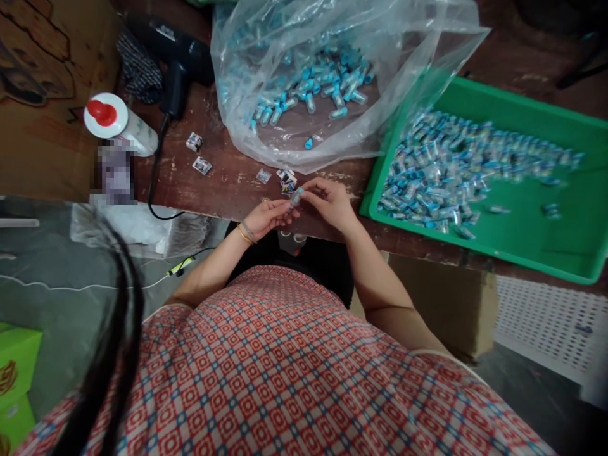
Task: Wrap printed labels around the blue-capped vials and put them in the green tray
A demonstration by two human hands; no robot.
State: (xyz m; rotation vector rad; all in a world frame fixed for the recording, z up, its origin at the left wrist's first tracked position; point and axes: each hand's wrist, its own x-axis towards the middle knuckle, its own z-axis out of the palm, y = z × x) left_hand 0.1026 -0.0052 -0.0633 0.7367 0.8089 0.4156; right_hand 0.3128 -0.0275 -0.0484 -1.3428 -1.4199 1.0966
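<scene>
- A person in a red-checked top works at the near edge of a worn wooden desk [228, 183], both hands meeting just above its front rim.
- The left hand [268, 217], a thin bangle at its wrist, is partly curled, its fingertips [288, 216] closed on the lower end of a small blue-capped vial [296, 198].
- The right hand [330, 202] is likewise half closed, thumb and forefinger pinching the same vial from the other side; the remaining fingers are loosely bent.
- The vial sits between the two hands, tilted, over the desk edge; finer detail of it is too small to make out.
- Just beyond the hands lie a few small printed labels [287, 178], with more scattered to the left [202, 165].
- Further back, an open clear plastic bag [332, 63] holds a heap of similar blue-capped vials [313, 88].
- To the right, a green tray [546, 247] rests on the desk, near the right hand, with a spread of wrapped vials [456, 171] inside.
- At the far left of the desk stand a white bottle with a red cap [111, 120] and a black heat gun [175, 57], its cord trailing over the desk edge.
- A cardboard box [446, 304] sits below the desk, under the tray.
</scene>
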